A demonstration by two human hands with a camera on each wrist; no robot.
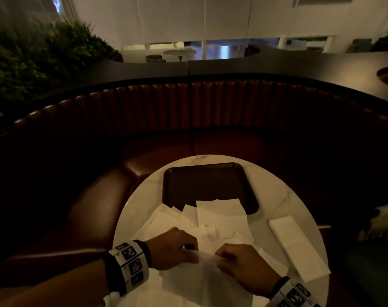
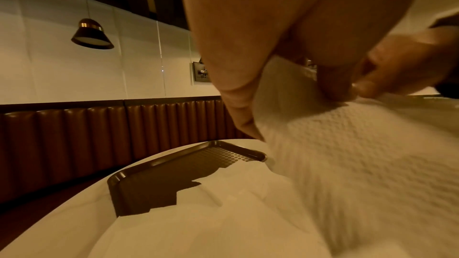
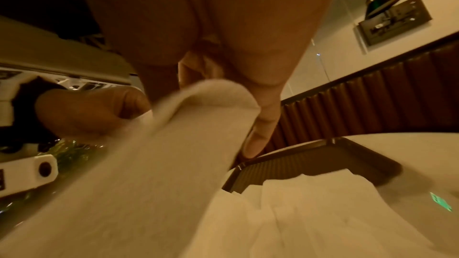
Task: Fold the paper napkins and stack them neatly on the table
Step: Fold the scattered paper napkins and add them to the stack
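With my left hand (image 1: 173, 248) and right hand (image 1: 239, 261) each pinching the top edge of one napkin (image 1: 202, 278) lifted just before me, I should match corners before creasing, minding the loose napkins (image 1: 213, 218) beyond my knuckles overlapping the tray (image 1: 202, 171), the folded napkin (image 1: 297, 244) lying off to my right.

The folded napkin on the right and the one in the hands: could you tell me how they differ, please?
The folded napkin lies flat on the table, a long narrow strip, untouched. The held napkin is open and rumpled, its edge lifted, pinched by the left hand and right hand. Both are white paper.
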